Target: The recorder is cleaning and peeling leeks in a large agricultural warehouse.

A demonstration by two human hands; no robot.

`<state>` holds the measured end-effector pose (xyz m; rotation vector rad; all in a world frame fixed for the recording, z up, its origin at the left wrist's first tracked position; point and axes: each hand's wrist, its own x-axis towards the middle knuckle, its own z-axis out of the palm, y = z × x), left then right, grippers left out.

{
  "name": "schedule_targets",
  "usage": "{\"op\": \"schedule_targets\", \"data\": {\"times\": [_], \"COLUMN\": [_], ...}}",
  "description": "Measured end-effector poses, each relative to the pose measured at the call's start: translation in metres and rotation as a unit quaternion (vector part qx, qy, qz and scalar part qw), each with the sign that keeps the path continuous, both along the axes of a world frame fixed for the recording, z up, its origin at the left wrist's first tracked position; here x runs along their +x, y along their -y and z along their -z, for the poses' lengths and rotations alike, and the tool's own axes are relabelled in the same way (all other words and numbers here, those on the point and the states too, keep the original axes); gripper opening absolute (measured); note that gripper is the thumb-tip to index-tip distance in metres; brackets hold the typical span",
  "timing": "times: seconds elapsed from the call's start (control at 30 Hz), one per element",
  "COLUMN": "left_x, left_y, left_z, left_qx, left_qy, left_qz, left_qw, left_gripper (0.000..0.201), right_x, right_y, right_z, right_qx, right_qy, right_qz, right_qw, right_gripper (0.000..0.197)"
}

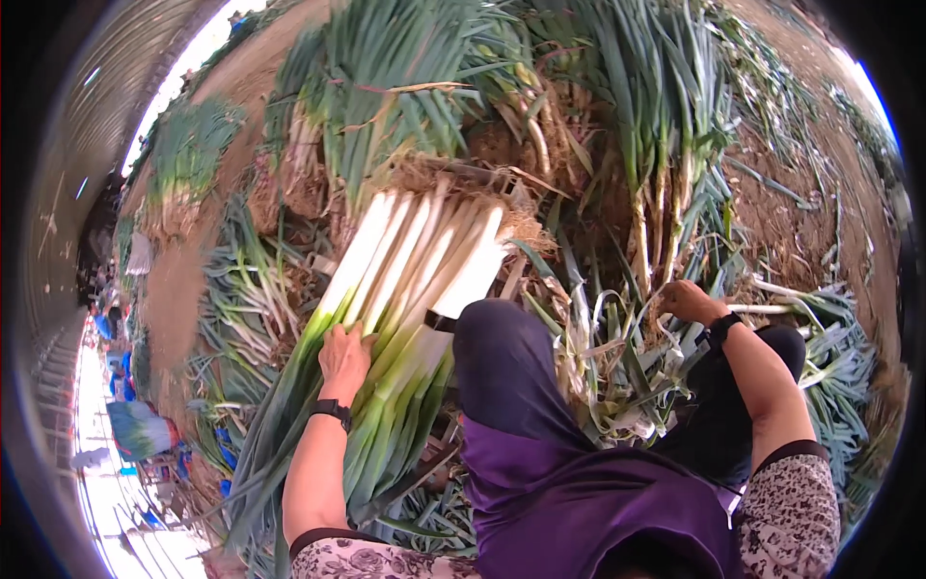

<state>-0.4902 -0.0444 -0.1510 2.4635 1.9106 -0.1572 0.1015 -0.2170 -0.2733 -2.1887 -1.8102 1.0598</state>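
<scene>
A large row of leeks (415, 261) lies in front of me, white shanks and roots away from me, green leaves toward my left side. My left hand (345, 362) rests on the left part of this row, where white turns green, its fingers bent round a leek. On the right, my right hand (693, 302) is closed beside the pale root ends of a few long leeks (659, 227). What its fingers hold, if anything, is hidden. Peeled, withered leaves (598, 357) lie in a heap between my knee and my right hand.
More bundled leeks (395, 87) lie at the far side, with another bundle (188, 159) at far left. Loose leeks (256, 299) lie left of the row, and green leaves (830, 357) at far right. My bent knee (506, 357) borders the row. Bare soil (169, 309) shows at left.
</scene>
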Motion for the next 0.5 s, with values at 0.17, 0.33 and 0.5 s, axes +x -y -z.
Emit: {"op": "schedule_targets", "data": {"times": [0.17, 0.33, 0.5], "left_x": [-0.022, -0.037, 0.033], "left_y": [-0.025, -0.027, -0.039], "left_z": [0.038, 0.035, 0.001], "left_qx": [0.035, -0.033, -0.158], "left_qy": [0.115, -0.008, 0.043], "left_qz": [0.113, 0.093, -0.047], "left_qw": [0.986, 0.995, 0.985], "left_gripper": [0.024, 0.032, 0.046], "right_x": [0.009, 0.019, 0.082], "right_y": [0.001, -0.038, -0.049], "right_z": [0.026, 0.064, 0.18], "right_qx": [-0.011, -0.052, 0.078], "right_qy": [0.029, 0.067, 0.025], "right_qz": [-0.046, -0.004, 0.148], "right_qw": [0.998, 0.996, 0.986], "right_gripper": [0.035, 0.028, 0.039]}}
